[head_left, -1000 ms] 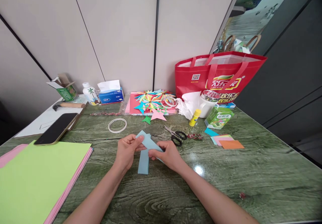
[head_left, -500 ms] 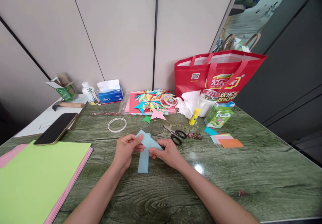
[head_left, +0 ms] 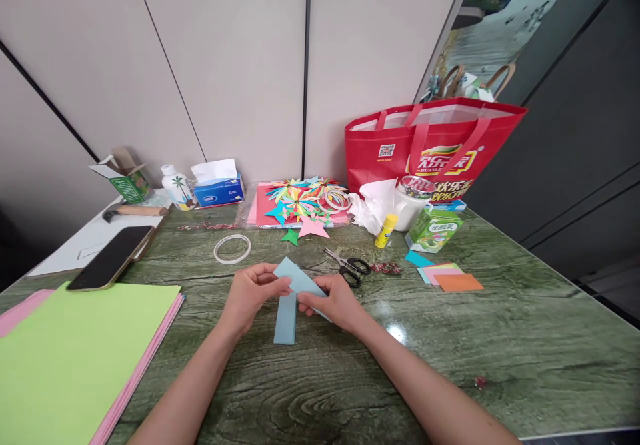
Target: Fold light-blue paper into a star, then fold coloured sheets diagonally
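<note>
My left hand (head_left: 250,295) and my right hand (head_left: 334,302) both pinch a folded light blue paper strip (head_left: 299,278) just above the green wood-grain table (head_left: 500,338). A second light blue strip (head_left: 286,318) lies flat on the table under my hands, pointing toward me. The held strip slants from upper left to lower right across it. Black-handled scissors (head_left: 350,266) lie just beyond my right hand. A ring of clear tape (head_left: 233,248) lies beyond my left hand.
A stack of green and pink sheets (head_left: 75,358) fills the near left, with a phone (head_left: 110,257) behind it. Coloured paper stars (head_left: 303,205), a tissue box (head_left: 218,186), a glue stick (head_left: 387,230), a green carton (head_left: 433,229), small coloured squares (head_left: 450,278) and a red bag (head_left: 430,148) stand farther back.
The held blue strip has been pressed a little flatter and lower between my fingers. Both hands stay in the same spot.
</note>
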`<act>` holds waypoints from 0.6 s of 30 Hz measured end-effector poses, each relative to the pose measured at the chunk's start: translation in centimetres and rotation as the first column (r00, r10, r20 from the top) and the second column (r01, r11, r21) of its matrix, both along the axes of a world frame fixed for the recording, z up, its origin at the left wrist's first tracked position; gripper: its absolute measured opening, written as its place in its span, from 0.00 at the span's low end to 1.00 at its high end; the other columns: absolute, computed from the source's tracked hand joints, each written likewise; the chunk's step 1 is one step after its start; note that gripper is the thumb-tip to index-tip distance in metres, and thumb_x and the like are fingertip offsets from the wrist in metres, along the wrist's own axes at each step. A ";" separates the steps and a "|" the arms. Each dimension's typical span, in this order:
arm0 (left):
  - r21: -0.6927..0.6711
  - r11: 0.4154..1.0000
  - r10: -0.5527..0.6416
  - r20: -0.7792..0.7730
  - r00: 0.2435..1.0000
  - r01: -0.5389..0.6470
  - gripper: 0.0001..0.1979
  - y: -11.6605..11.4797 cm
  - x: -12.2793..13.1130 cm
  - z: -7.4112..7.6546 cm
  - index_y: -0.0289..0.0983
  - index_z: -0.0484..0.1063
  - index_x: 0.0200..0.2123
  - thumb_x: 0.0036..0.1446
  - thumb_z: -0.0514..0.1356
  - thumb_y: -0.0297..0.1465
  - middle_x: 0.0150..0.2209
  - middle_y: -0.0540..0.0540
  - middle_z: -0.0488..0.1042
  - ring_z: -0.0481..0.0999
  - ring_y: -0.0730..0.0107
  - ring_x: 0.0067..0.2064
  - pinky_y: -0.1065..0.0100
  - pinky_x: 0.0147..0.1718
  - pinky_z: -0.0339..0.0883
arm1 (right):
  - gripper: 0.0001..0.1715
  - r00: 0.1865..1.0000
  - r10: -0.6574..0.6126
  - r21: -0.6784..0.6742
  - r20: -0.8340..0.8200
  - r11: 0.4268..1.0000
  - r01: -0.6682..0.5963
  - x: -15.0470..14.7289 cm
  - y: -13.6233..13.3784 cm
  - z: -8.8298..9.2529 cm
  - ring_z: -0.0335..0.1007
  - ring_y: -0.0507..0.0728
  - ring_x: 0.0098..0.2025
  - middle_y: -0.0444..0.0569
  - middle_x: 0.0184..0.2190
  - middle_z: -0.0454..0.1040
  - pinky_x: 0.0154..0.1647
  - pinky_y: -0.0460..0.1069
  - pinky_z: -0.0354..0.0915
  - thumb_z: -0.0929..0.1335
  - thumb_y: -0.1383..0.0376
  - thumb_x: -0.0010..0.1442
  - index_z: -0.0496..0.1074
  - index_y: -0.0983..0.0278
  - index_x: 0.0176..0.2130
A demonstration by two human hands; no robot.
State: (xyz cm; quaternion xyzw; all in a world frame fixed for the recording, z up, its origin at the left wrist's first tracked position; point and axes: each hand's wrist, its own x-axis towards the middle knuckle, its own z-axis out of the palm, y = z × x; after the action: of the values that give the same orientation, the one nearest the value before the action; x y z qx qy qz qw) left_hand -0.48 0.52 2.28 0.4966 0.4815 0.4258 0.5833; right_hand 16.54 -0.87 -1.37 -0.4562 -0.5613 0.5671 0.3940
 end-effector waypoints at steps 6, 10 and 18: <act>0.096 0.995 0.034 -0.084 0.996 -0.026 0.19 0.1 0.3 -0.4 0.33 0.70 0.34 0.34 0.66 0.27 0.26 0.49 0.77 0.75 0.70 0.28 0.71 0.30 0.70 | 0.12 1.000 -0.004 -0.065 -0.011 0.998 0.004 -0.1 0.0 0.0 0.66 0.51 0.19 0.45 0.19 0.74 0.23 0.46 0.64 0.70 0.60 0.43 0.71 0.68 0.24; 0.114 0.989 0.105 -0.074 0.992 -0.096 0.17 0.1 0.3 -0.7 0.34 0.69 0.33 0.35 0.65 0.28 0.25 0.50 0.76 0.75 0.70 0.26 0.69 0.29 0.70 | 0.13 1.000 0.007 -0.049 -0.018 0.999 -0.008 -0.2 -0.2 0.3 0.67 0.51 0.19 0.46 0.20 0.75 0.23 0.46 0.65 0.71 0.58 0.43 0.72 0.67 0.23; 0.187 0.874 0.435 0.106 0.894 -0.448 0.16 1.1 -1.8 0.7 0.33 0.67 0.30 0.35 0.67 0.29 0.26 0.46 0.78 0.77 0.66 0.26 0.67 0.30 0.70 | 0.13 1.000 -0.008 -0.034 -0.022 0.999 0.007 -0.2 -0.2 0.2 0.67 0.51 0.19 0.45 0.19 0.74 0.23 0.46 0.65 0.71 0.58 0.43 0.71 0.67 0.21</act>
State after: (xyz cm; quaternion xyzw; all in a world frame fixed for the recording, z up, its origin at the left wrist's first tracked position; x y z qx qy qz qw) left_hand -2.24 1.60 2.99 0.4184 0.5172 0.6101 0.4304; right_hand 16.33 -1.05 -1.13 -0.4587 -0.5456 0.5798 0.3946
